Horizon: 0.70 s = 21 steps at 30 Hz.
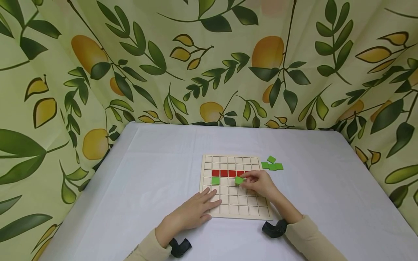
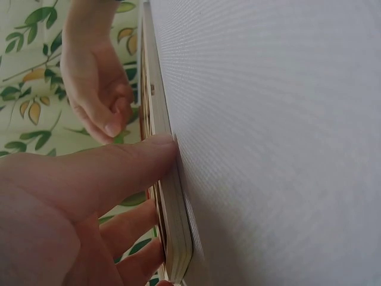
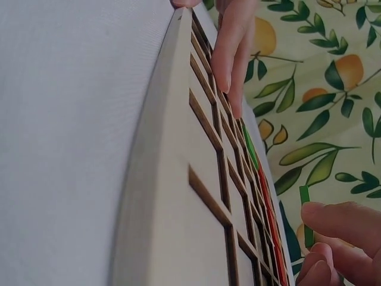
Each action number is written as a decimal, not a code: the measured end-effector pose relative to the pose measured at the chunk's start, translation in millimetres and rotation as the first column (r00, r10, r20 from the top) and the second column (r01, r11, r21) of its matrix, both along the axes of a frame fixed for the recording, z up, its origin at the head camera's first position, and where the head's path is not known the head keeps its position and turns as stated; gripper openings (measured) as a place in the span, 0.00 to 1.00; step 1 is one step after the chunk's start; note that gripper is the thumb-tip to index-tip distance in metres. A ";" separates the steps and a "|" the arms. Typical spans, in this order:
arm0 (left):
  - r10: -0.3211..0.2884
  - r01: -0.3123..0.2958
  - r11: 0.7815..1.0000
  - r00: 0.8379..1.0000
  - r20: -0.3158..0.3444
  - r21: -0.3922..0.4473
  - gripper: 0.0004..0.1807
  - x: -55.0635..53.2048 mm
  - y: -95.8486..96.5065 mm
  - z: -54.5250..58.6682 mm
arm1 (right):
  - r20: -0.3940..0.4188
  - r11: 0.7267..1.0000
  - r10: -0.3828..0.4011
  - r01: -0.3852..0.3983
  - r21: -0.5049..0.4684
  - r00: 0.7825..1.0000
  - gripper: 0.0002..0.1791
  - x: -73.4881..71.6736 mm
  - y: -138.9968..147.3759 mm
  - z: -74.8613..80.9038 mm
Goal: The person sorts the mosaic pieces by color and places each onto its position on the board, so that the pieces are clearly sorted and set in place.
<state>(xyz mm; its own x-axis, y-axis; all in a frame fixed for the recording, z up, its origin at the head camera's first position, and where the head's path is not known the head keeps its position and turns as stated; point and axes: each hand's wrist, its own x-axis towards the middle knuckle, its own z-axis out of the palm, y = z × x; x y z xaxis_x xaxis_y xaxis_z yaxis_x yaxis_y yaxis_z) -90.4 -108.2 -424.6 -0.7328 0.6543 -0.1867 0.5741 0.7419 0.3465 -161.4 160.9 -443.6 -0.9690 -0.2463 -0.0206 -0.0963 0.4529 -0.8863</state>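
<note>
A square wooden grid board (image 1: 235, 209) lies on the table. A row of several red square tiles (image 1: 224, 173) fills part of one of its rows, with one green tile (image 1: 215, 180) in the cell below the leftmost red one. My right hand (image 1: 262, 184) pinches another green square tile (image 1: 239, 180) over the board; the right wrist view shows this held tile (image 3: 305, 194) on edge, raised off the grid. With fingers spread, my left hand (image 1: 192, 210) rests on the board's near left corner. Its thumb (image 2: 137, 167) touches the board's side edge.
Several loose green tiles (image 1: 272, 166) lie on the white tablecloth (image 1: 156, 163) just beyond the board's far right side. A leaf-and-fruit patterned curtain (image 1: 228, 79) surrounds the table. Black curved devices (image 1: 275, 229) sit at both wrists.
</note>
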 end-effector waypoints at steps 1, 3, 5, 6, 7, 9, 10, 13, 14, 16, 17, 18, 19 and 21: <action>0.000 0.000 1.000 1.000 0.000 0.000 0.28 0.0 -0.1 -0.1 | -0.010 1.000 0.005 -0.006 -0.008 1.000 0.14 0.5 -0.8 -0.1; -0.001 0.001 1.000 1.000 -0.001 0.000 0.28 -0.1 -0.3 -0.4 | -0.018 1.000 0.011 -0.012 -0.016 1.000 0.14 1.2 -2.3 -0.2; -0.001 0.001 1.000 1.000 0.001 0.003 0.28 -0.2 -0.4 -0.5 | -0.003 1.000 0.004 -0.004 -0.014 1.000 0.15 1.0 -4.6 -0.6; -0.001 0.001 1.000 1.000 0.002 0.004 0.28 -0.3 -0.5 -0.6 | 0.005 1.000 0.000 0.000 -0.010 1.000 0.15 0.6 -5.9 -1.0; -0.001 0.001 1.000 1.000 0.002 0.003 0.28 -0.3 -0.5 -0.6 | 0.029 1.000 -0.010 0.010 -0.003 1.000 0.16 0.0 -7.0 -1.2; -0.001 0.001 1.000 1.000 0.002 0.003 0.28 -0.4 -0.6 -0.5 | 0.046 1.000 -0.016 0.016 0.003 0.999 0.16 -1.1 -9.3 -2.1; -0.002 0.002 1.000 1.000 0.002 0.003 0.28 -0.5 -0.5 -0.4 | 0.053 1.000 -0.021 0.020 0.003 0.998 0.16 -1.6 -10.4 -2.5; -0.003 0.003 1.000 1.000 -0.001 0.001 0.28 -0.7 -0.3 -0.2 | 0.052 1.000 -0.015 0.015 -0.001 0.999 0.16 -1.5 -13.1 -3.1; -0.003 0.003 1.000 1.000 -0.001 0.000 0.28 -0.7 -0.3 -0.1 | 0.057 1.000 -0.019 0.019 -0.006 0.998 0.16 -1.0 -14.1 -3.1; -0.002 0.002 1.000 1.000 -0.002 -0.001 0.28 -0.7 -0.1 -0.1 | 0.067 0.999 -0.024 0.025 -0.021 0.997 0.16 0.0 -16.3 -3.4; -0.002 0.002 1.000 1.000 -0.001 -0.001 0.28 -0.6 0.0 0.0 | 0.074 0.999 -0.023 0.025 -0.029 0.997 0.16 0.3 -17.3 -3.8; 0.000 0.000 1.000 1.000 0.000 0.000 0.28 -0.6 0.1 0.0 | 0.083 0.999 -0.024 0.028 -0.037 0.996 0.16 0.4 -18.2 -4.3; 0.001 -0.001 1.000 1.000 0.002 0.001 0.28 -0.5 0.2 -0.1 | 0.091 0.998 -0.027 0.031 -0.045 0.995 0.16 0.6 -19.2 -4.9; 0.004 -0.004 1.000 1.000 0.005 0.001 0.28 -0.2 0.4 -0.1 | 0.100 0.998 -0.035 0.040 -0.051 0.994 0.16 0.2 -21.0 -6.4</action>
